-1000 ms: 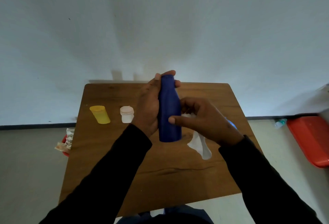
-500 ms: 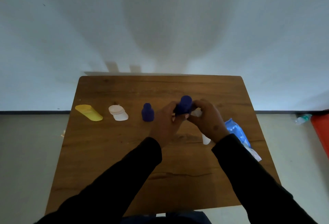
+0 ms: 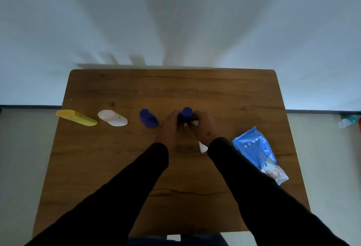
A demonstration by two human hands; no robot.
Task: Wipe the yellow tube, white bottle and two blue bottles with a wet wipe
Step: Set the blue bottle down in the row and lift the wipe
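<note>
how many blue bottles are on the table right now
2. One blue bottle stands free, right of the white bottle. The other blue bottle is between the left hand and right hand, its lower part hidden.

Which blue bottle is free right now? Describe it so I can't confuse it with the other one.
On the wooden table, four containers stand in a row. Counting from the yellow tube at the left end, past the white bottle, it is the third: the free blue bottle. Unlike the held blue bottle, no hand touches it.
</note>
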